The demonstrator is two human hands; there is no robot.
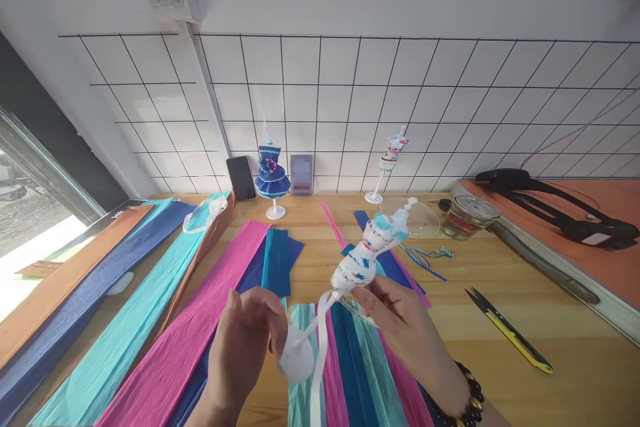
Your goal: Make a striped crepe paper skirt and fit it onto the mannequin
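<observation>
A small white mannequin (356,265) with teal and red patches is tilted in the middle, its round base (298,355) to the lower left. My right hand (400,320) grips the lower torso with thumb and fingers. My left hand (245,340) is beside the base, its fingers curled with the fingertips near the base's edge; whether they hold it is hard to see. From the mannequin's lower end a white strip (320,353) hangs down. Teal, pink and blue crepe paper strips (350,353) lie beneath the hands.
Long crepe strips (185,320) cover the left side. At the back stand a dressed mannequin (271,173), another mannequin (393,157) and a phone (241,179). On the right are tweezers (510,331), a glass jar (470,215) and a black strap-like object (560,207).
</observation>
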